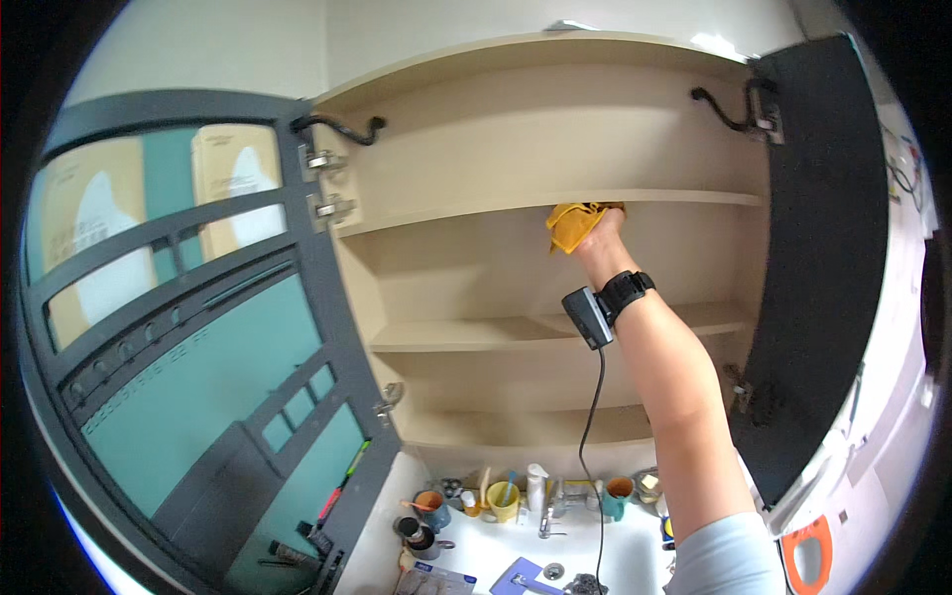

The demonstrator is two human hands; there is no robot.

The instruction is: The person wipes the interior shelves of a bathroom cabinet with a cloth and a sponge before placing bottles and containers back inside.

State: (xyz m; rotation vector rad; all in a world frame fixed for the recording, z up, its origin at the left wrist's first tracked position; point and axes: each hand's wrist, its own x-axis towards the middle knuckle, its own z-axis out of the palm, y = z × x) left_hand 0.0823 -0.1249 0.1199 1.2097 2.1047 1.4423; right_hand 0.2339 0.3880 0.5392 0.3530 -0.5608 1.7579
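My right hand (602,236) is raised into a cream cabinet (535,268) with its doors swung out to both sides. The fingers are closed around a yellow cloth (572,226), pressed up near the underside of the upper middle shelf (466,209); the fingertips are partly hidden by the cloth and shelf edge. A black strap (627,291) with a small grey box (588,317) is on my right wrist, and a black cable (588,426) hangs from it. My left hand is out of view.
At left stands a dark-framed glass door (188,347); at right, a dark door (818,238). Black hooked fittings (342,129) stick out near the top. Below are a white sink (620,550), a faucet (546,516), a yellow cup (504,503) and a white bottle (536,488).
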